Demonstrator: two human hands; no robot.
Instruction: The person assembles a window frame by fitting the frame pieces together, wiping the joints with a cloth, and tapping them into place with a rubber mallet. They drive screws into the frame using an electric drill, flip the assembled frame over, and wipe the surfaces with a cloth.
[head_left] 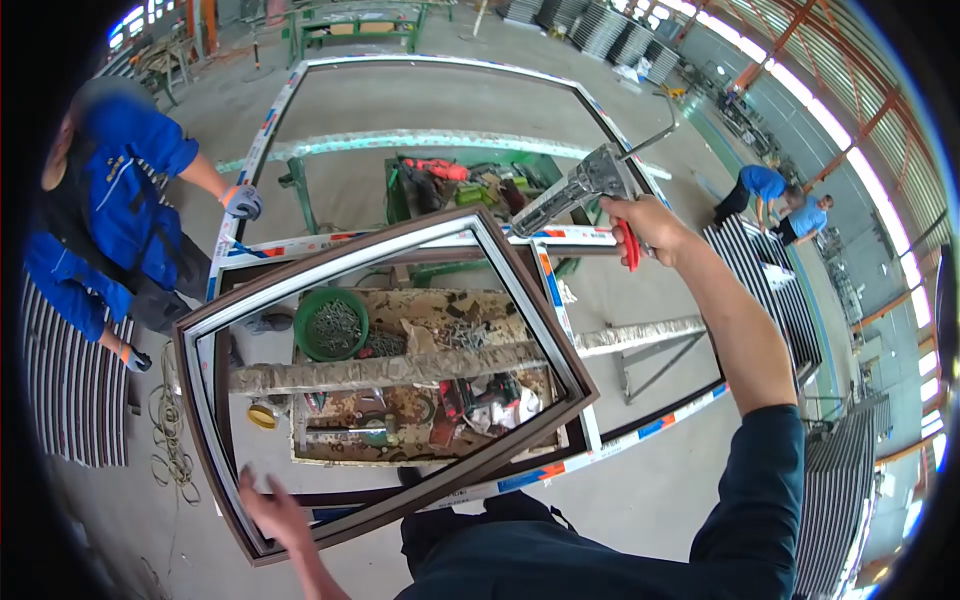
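Note:
My right hand [645, 228] is closed around the red handle of a metal tool [575, 190], raised above the far right side of the work. Near the lower left corner of a brown window sash [480, 455] is my left hand [275, 512], its fingers spread and somewhat blurred; whether it touches the sash I cannot tell. The sash lies tilted over a larger frame [625, 436] with white, blue and orange film. Through the sash opening show a padded bar [400, 372], a green bowl [330, 325] of screws and a tray holding a red and black drill [470, 398].
A person in blue with gloves [110, 210] stands at the left, one hand on the large frame. Under the far bar sits a green tray [400, 200] of tools. Two people [765, 190] work at the right by stacked profiles [750, 270]. A cable [172, 440] lies on the floor.

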